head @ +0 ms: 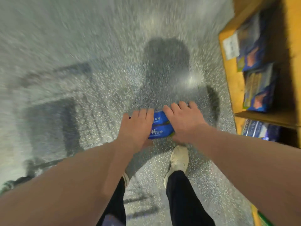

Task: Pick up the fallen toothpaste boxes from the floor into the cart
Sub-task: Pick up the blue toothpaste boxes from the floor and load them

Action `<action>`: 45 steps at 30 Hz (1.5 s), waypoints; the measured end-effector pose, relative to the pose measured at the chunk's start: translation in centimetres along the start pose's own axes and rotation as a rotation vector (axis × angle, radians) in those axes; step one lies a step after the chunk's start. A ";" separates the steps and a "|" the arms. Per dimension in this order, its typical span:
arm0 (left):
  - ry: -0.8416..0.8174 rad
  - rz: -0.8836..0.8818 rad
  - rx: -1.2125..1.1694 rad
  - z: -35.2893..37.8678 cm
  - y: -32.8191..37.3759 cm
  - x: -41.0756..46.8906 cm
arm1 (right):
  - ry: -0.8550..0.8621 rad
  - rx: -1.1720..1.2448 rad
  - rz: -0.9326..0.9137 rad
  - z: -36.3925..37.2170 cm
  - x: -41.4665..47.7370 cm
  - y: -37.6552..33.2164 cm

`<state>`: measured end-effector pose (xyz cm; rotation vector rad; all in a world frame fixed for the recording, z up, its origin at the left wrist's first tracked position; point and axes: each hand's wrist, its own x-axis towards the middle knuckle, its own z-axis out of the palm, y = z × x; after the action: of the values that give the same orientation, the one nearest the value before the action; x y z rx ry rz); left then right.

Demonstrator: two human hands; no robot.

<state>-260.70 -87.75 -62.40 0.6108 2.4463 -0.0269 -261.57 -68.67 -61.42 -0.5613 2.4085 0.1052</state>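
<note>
Blue toothpaste boxes (160,128) with white lettering are pressed together between my two hands, low over the speckled grey floor. My left hand (136,126) clamps their left end, fingers laid over the top. My right hand (183,121) covers their right end, fingers spread across the far side. At least two stacked boxes show between the palms; the rest of them is hidden. The cart is only a blurred dark shape (48,121) at the left, seen mostly as shadow.
A yellow wooden shelf (234,82) stands at the right with blue product boxes (259,88) on it. My white shoe (179,159) and dark trouser legs are just below the hands. The whole view is motion-blurred.
</note>
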 end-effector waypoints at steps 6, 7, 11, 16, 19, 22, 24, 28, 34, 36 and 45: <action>0.172 0.003 0.005 -19.5 -2.8 -10.0 | 0.134 -0.030 0.036 -20.6 -9.1 -2.3; 0.184 0.011 0.005 -22.5 -3.1 -11.8 | 0.163 -0.041 0.037 -23.8 -10.8 -3.1; 0.243 0.005 0.042 -33.7 -4.2 -20.5 | 0.322 -0.102 0.025 -35.4 -18.2 -6.2; 0.389 -0.030 0.047 -41.9 -5.4 -30.4 | 0.517 -0.188 -0.022 -45.5 -25.7 -10.1; 0.503 -0.067 0.127 -44.8 -5.5 -36.0 | 0.542 -0.289 -0.064 -50.1 -29.9 -12.6; 0.597 -0.156 0.173 -46.6 -4.6 -41.6 | 0.601 -0.347 -0.129 -53.2 -34.1 -15.0; 0.657 -0.229 0.178 -46.9 -3.5 -45.5 | 0.652 -0.389 -0.185 -54.3 -36.8 -16.6; 0.700 -0.385 0.200 -46.1 -0.1 -53.8 | 0.746 -0.456 -0.315 -54.9 -42.4 -20.2; 0.681 -0.626 0.226 -41.9 4.6 -66.8 | 0.798 -0.510 -0.532 -53.2 -49.3 -27.8; 0.663 -0.707 0.232 -40.1 5.4 -71.2 | 0.819 -0.528 -0.605 -52.4 -51.2 -31.1; 0.614 -0.938 0.289 -32.0 6.8 -89.1 | 0.920 -0.548 -0.813 -47.7 -58.9 -47.1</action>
<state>-212.64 -113.99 15.14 -0.5573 3.1217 -0.6586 -228.74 -99.85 15.45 -2.1785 2.7254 0.1789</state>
